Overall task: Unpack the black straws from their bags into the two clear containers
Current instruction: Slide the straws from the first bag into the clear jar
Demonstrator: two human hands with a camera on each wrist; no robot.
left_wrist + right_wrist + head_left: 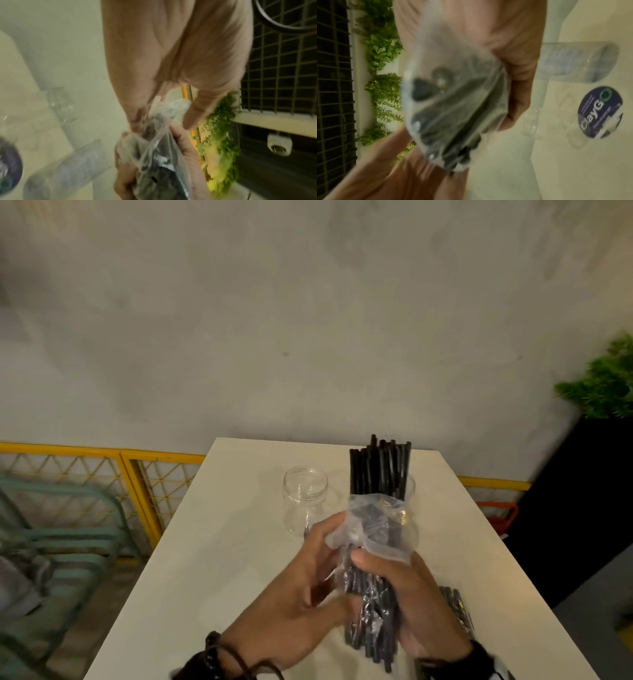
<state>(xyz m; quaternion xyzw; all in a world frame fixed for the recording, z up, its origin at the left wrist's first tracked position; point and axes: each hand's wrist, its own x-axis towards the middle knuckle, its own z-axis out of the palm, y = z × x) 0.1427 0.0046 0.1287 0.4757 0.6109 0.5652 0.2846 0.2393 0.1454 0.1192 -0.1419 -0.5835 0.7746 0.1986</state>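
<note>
A crinkled clear bag of black straws [371, 587] is held above the near middle of the white table [212, 559]. My left hand [320, 556] pinches the bag's loose top edge. My right hand [394, 573] grips the bag around its middle, thumb in front. Behind them stand two clear jars: the left jar [305, 494] is empty, the right jar [409, 518] holds upright black straws [380, 470]. In the left wrist view my left hand's fingertips [137, 121] hold the bag [154, 169] at its mouth. The right wrist view is blurred; the bag [453, 108] fills its middle.
Another bag of straws [457, 609] lies on the table beside my right wrist. A teal chair [68, 542] and a yellow fence [137, 474] stand to the left, a black planter with greenery [596, 392] to the right. A grey wall rises behind the table.
</note>
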